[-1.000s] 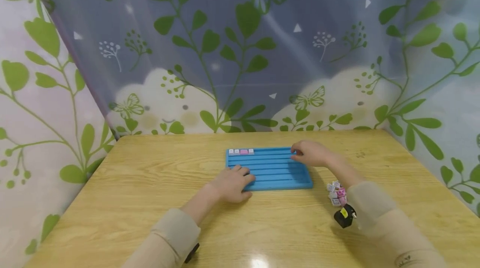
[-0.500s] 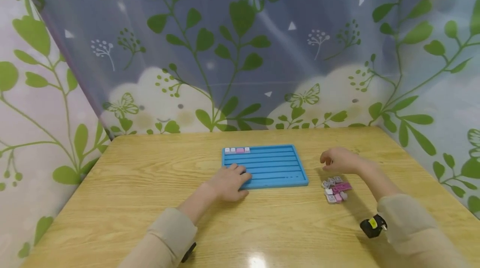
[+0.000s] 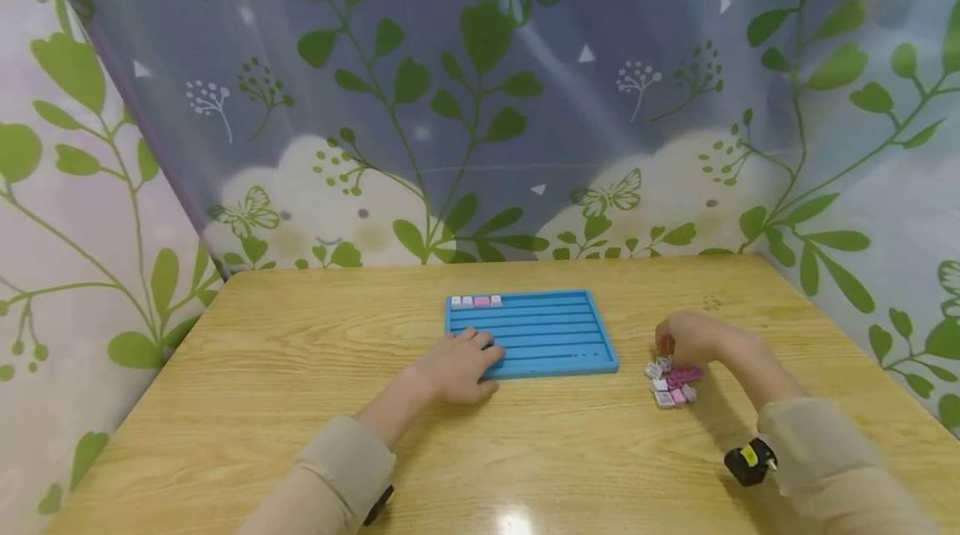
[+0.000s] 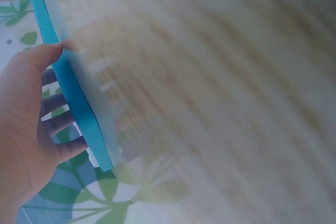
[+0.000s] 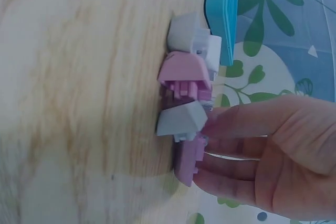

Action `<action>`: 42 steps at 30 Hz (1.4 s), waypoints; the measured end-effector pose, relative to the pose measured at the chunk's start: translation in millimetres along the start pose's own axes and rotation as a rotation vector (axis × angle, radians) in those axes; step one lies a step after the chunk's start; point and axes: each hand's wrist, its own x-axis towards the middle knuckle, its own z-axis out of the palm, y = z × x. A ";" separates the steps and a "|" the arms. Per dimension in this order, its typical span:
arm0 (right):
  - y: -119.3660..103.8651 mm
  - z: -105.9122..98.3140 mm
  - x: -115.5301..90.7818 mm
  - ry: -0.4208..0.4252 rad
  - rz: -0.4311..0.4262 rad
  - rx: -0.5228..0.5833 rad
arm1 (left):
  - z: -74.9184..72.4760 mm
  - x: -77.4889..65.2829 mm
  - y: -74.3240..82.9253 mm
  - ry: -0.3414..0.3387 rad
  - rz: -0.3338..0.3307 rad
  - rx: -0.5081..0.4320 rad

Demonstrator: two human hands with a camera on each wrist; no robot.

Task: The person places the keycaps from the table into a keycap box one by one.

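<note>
A blue ridged tray lies on the table, with several white and pink keycaps lined up in the left end of its top row. My left hand rests on the tray's front left part; in the left wrist view its thumb touches the near edge and the other fingers spread over the top. To the right, a small pile of loose white and pink keycaps sits under my right hand. Its fingers point down at the far side of the pile, and the keycaps hide the fingertips in the right wrist view.
The wooden table ends at a patterned cloth backdrop at the back and sides. A black device with a yellow mark is at my right wrist. Bare wood lies between tray and pile.
My right hand has moved from the tray's upper right corner rightward, then down to the loose keycaps. The left hand stays on the tray. The row in the tray looks the same.
</note>
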 end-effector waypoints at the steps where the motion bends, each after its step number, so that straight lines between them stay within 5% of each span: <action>1: -0.1 0.8 -0.2 0.001 -0.005 0.001 | 0.4 0.0 0.1 0.001 0.002 -0.001; 17: 4.5 9.9 -3.5 0.059 0.024 0.043 | 4.9 1.0 1.5 -0.005 -0.001 -0.007; 24: 3.1 8.0 0.8 0.158 -0.053 -0.030 | 1.7 0.4 2.0 -0.003 -0.002 -0.005; 34: -10.8 0.9 8.6 0.277 -0.061 0.107 | 1.3 1.1 -0.6 0.009 -0.003 0.012; 42: -17.1 -0.1 16.3 0.353 -0.097 0.100 | 3.9 0.9 -1.7 0.016 -0.001 0.013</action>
